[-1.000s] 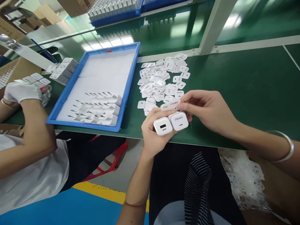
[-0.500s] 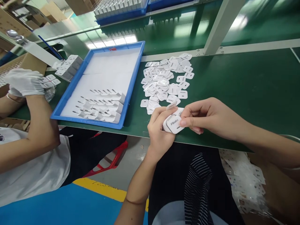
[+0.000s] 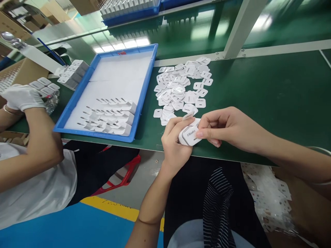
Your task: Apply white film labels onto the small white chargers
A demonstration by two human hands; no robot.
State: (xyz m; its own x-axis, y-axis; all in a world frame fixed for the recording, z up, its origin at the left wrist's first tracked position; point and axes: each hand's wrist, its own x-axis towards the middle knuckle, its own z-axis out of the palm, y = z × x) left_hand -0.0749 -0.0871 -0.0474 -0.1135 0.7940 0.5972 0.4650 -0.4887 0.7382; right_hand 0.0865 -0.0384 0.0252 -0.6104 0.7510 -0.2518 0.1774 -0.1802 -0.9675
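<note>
My left hand [image 3: 173,144] grips white square charger plugs [image 3: 189,135] at the near edge of the green table [image 3: 271,89]; one face reads "Fibaks". My right hand [image 3: 227,128] pinches that face from the right, thumb and fingertips pressed against it. A small white label [image 3: 188,115] sticks up just above my left fingers. Just beyond both hands lies a heap of white square labels [image 3: 181,86].
A blue tray [image 3: 144,82] to the left holds rows of white charger plugs [image 3: 108,117] along its near side. A co-worker's gloved hand [image 3: 22,98] and arm work at far left beside more plugs [image 3: 71,70]. Discarded white backing paper [image 3: 269,199] lies below the table at right.
My left hand turned the plugs so the printed face points right instead of the port ends facing me. My right hand came down from holding a label onto the plug's face.
</note>
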